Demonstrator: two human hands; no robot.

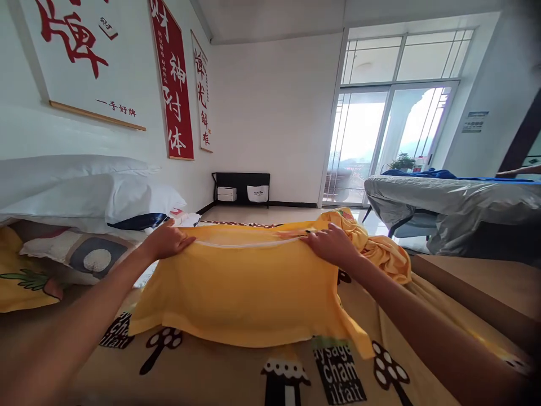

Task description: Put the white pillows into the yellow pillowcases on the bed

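A pillow in a yellow pillowcase (249, 287) lies across the bed in front of me, a white strip of the inner pillow showing along its far edge. My left hand (169, 241) rests on the far left corner, fingers pressed on the cloth. My right hand (328, 245) grips the far right edge, fingers closed on the fabric. Bunched yellow fabric (376, 248) trails off to the right of that hand.
A patterned bedsheet (236, 375) with mushrooms and lettering covers the bed. White pillows (84, 194) are stacked at the left over a patterned cushion (80, 254). A grey-covered table (456, 206) stands at the right. Red banners (173, 79) hang on the wall; glass doors (380, 141) lie ahead.
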